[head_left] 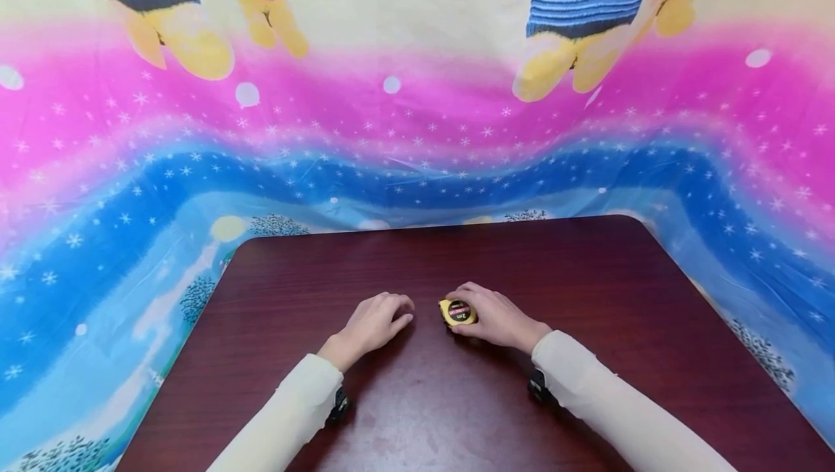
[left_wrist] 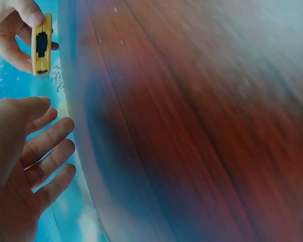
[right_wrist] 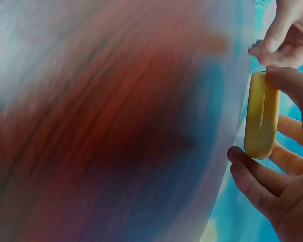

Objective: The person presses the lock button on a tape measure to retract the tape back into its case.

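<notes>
A yellow tape measure (head_left: 459, 312) with a black round label marked 2m is held by my right hand (head_left: 499, 318), thumb on its near edge and fingers on the far one. The right wrist view shows the tape measure (right_wrist: 262, 116) edge-on between thumb and fingers. My left hand (head_left: 376, 322) is to the left of it, apart from it, with loosely bent fingers and nothing in them. From the left wrist, the left hand (left_wrist: 25, 151) has its fingers spread and relaxed, and the tape measure (left_wrist: 42, 45) shows a dark slotted side beyond it.
Both hands are over a dark reddish-brown wooden table (head_left: 417, 414) with rounded far corners. Behind it and along its sides hangs a printed cloth (head_left: 391, 138) in pink, blue and cream. A small black device (head_left: 538, 385) sits at the right wrist, another (head_left: 341, 404) at the left.
</notes>
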Demonstrator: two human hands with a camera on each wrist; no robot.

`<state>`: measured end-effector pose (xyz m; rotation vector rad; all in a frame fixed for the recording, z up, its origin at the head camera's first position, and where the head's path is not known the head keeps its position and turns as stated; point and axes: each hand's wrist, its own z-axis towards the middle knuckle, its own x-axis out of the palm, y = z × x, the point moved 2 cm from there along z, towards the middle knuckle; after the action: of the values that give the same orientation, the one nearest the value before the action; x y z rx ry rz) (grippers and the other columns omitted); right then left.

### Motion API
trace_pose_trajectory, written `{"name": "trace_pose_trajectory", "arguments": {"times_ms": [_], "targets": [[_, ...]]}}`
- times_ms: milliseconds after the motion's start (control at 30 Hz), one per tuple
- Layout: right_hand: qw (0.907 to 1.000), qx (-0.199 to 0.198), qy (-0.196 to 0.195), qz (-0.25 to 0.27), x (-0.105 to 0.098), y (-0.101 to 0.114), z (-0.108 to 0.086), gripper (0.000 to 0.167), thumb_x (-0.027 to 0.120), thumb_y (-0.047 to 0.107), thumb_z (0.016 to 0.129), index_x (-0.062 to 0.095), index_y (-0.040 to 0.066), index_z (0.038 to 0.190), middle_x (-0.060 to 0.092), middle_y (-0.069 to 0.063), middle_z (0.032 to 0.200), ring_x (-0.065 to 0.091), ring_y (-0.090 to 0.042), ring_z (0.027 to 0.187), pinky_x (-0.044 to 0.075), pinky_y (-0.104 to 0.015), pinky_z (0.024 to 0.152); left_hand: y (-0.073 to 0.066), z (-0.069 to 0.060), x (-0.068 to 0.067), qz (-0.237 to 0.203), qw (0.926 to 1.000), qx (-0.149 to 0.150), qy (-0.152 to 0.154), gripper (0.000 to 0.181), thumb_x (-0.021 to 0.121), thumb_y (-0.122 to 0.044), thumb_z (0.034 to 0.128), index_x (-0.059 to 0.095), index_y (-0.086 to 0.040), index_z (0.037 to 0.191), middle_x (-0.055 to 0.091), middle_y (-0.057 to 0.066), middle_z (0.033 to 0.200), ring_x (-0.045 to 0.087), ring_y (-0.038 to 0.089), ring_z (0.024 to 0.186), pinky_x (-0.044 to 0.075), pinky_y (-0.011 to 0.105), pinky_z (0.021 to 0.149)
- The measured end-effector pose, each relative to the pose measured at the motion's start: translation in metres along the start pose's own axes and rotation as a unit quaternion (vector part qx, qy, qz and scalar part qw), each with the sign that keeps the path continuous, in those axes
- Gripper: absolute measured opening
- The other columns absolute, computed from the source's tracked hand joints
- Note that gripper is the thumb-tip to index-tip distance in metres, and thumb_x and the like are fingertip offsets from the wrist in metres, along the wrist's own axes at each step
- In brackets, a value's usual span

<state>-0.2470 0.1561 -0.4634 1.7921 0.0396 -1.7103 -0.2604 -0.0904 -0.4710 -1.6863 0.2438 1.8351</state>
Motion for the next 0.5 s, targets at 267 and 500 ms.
{"name": "trace_pose_trajectory", "arguments": {"times_ms": [267, 500], "targets": [[0.9996, 0.020, -0.020, -0.008, -0.007, -0.023, -0.003, 0.055, 0.078, 0.040, 0.087, 0.062, 0.020, 0.136, 0.061, 0.001, 0.130, 0.060, -0.016, 0.113, 0.052, -0.040, 0.094, 0.014, -0.010, -0.002, 0.006, 0.9999, -0.016, -0.002, 0.012, 0.068, -0.030, 0.0966, 0.074, -0.021, 0.102, 0.071, -0.009, 0.091, 0.065, 0.012, 0.088, 0.054, 0.034, 0.077], [0.9987, 0.037, -0.030, -0.019, -0.011, -0.046, -0.006, 0.056, 0.078, 0.039, 0.088, 0.062, 0.016, 0.136, 0.062, -0.003, 0.131, 0.060, -0.018, 0.111, 0.052, -0.043, 0.093, 0.024, -0.019, -0.007, 0.010, 0.9996, -0.024, -0.009, 0.009, 0.070, -0.029, 0.0948, 0.073, -0.022, 0.099, 0.070, -0.010, 0.089, 0.065, 0.011, 0.086, 0.054, 0.035, 0.077]]}}
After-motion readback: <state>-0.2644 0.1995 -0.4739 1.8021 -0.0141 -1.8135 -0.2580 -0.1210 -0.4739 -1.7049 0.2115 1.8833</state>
